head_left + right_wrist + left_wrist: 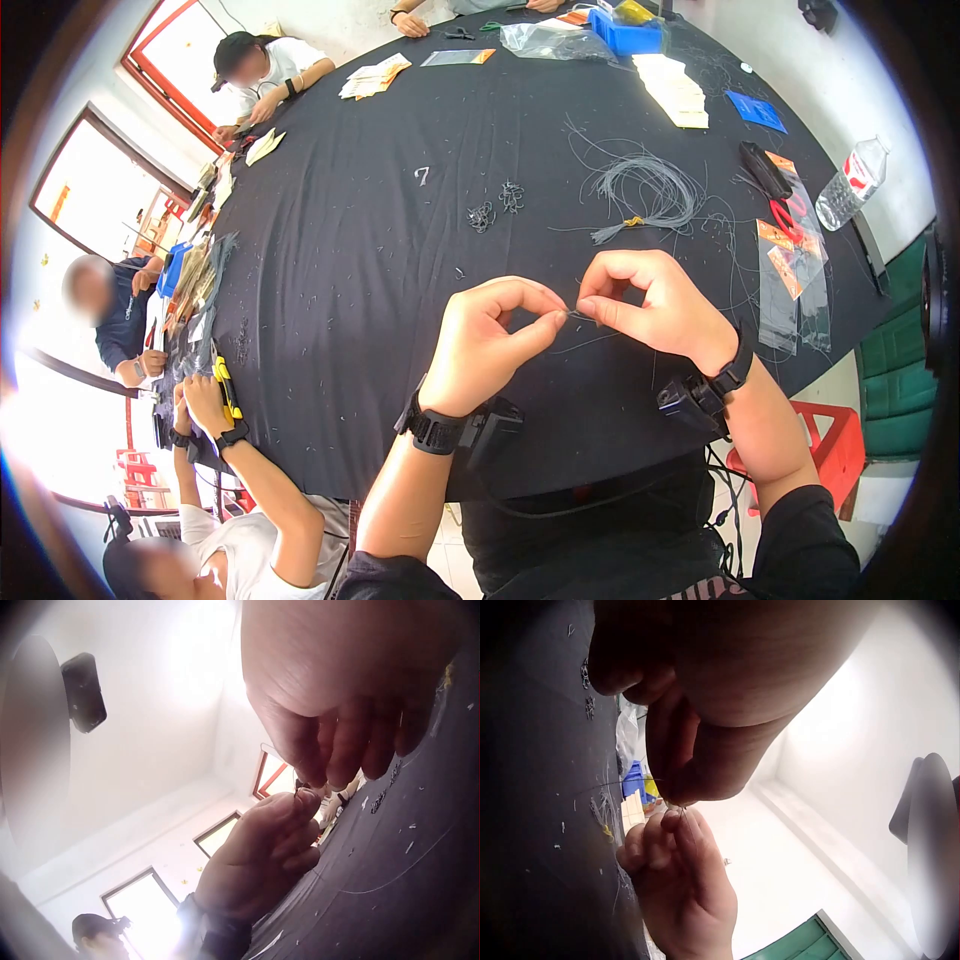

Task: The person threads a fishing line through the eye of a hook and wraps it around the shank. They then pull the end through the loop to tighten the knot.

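Note:
In the head view my left hand and right hand meet fingertip to fingertip above the black-covered table. Thumb and forefinger of each are pinched together. A small dark hook shows at the left fingertips in the right wrist view, mostly hidden by them. Thin fishing line runs out from the pinch, and the right fingers grip it close to the hook. Farther on lie two small piles of dark hooks and a coil of grey line tied with a yellow band.
To the right are red-handled scissors, a black pouch, plastic packets and a water bottle. Stacks of cards and a blue bin stand at the back. Other people work along the left and far edges.

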`<act>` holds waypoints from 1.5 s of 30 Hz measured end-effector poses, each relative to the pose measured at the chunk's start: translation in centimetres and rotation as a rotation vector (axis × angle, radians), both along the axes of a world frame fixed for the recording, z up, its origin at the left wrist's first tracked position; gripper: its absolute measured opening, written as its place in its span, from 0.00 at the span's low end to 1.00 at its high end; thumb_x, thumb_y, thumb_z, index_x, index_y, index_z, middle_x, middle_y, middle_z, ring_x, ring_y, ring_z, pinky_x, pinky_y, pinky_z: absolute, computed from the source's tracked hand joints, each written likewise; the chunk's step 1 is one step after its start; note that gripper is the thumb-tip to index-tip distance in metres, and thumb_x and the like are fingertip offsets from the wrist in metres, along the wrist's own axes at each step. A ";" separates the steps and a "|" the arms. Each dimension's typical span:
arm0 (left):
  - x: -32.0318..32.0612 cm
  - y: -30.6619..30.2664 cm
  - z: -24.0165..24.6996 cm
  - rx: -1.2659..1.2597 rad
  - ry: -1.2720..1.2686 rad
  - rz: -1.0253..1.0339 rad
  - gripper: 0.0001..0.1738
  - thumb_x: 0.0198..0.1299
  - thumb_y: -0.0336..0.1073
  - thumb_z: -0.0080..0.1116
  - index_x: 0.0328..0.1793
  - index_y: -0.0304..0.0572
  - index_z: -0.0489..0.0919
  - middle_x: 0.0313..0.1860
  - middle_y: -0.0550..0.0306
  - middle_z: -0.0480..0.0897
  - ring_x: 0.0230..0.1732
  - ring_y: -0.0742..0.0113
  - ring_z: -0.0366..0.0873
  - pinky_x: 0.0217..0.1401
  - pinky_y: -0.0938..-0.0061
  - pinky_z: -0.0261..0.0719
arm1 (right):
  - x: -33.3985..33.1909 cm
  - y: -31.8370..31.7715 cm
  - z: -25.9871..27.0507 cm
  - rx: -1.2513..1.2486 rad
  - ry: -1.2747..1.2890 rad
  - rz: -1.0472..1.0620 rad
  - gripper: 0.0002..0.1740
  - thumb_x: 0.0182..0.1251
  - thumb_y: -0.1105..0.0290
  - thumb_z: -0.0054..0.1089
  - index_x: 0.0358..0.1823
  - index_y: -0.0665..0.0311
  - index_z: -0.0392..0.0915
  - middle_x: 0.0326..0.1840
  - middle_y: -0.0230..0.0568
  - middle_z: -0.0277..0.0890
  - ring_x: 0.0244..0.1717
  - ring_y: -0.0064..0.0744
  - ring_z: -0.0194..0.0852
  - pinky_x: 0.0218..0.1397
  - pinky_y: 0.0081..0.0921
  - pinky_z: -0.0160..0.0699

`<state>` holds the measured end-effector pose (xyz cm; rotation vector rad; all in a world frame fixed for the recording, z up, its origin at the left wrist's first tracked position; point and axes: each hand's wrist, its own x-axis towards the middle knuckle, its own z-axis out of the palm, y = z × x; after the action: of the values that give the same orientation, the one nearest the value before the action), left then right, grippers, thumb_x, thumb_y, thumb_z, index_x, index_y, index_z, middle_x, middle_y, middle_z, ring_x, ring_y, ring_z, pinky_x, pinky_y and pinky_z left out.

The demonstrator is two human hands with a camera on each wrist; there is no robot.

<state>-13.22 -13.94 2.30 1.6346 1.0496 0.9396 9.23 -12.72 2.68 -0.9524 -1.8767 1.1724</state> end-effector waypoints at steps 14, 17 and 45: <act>0.0 0.1 -0.1 0.110 0.066 0.066 0.03 0.57 0.26 0.66 0.37 0.33 0.86 0.41 0.57 0.87 0.42 0.73 0.82 0.46 0.79 0.77 | 0.4 0.0 -0.1 0.015 0.106 0.077 0.15 0.63 0.79 0.65 0.50 0.63 0.73 0.29 0.30 0.78 0.32 0.17 0.73 0.39 0.20 0.72; 0.0 0.0 0.2 0.082 0.103 0.080 0.04 0.57 0.27 0.66 0.37 0.33 0.86 0.41 0.56 0.87 0.43 0.72 0.83 0.48 0.77 0.78 | 0.1 -0.1 0.2 0.034 0.105 0.071 0.17 0.63 0.80 0.64 0.53 0.63 0.73 0.29 0.30 0.78 0.32 0.18 0.73 0.40 0.20 0.72; 0.3 -0.3 0.5 0.084 0.079 -0.061 0.04 0.57 0.24 0.65 0.37 0.30 0.84 0.41 0.54 0.87 0.45 0.71 0.83 0.49 0.76 0.80 | 0.3 0.4 0.5 0.064 0.080 -0.040 0.24 0.61 0.82 0.68 0.58 0.61 0.74 0.30 0.29 0.81 0.30 0.15 0.76 0.36 0.17 0.73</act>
<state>-12.90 -14.21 2.83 1.7765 1.0192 0.8955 9.51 -12.36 3.16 -0.8909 -1.8122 1.1046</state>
